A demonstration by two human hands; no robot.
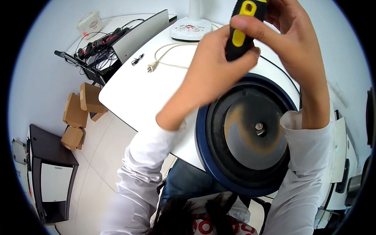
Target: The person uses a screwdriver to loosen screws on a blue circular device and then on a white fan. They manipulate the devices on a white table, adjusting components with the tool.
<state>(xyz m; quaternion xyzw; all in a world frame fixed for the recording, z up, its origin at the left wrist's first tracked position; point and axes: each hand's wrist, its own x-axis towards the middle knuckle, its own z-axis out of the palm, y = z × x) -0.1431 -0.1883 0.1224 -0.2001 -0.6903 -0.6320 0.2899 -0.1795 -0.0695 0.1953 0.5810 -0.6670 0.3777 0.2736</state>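
My left hand (211, 66) is wrapped round the lower part of a black-and-yellow handled tool (238, 37), held up high near the top edge. My right hand (291, 43) grips the same tool from the other side, its thumb pressed on the yellow part and its fingers partly behind it. The tool's upper end runs out of view, so its exact kind cannot be told. Below both hands lies a round, dark blue-rimmed base (202, 150) with a black inside. A discoloured grey metal disc (250, 150) sits in it, with a screw (259, 127) in the central hole.
The base rests on a white table (129, 92), overhanging its front edge. A white appliance stand with knobs (191, 29) stands at the back, near a cream plug (152, 66) and a small black cable (137, 59). Cardboard boxes (75, 111) and a dark cabinet (53, 156) are at left.
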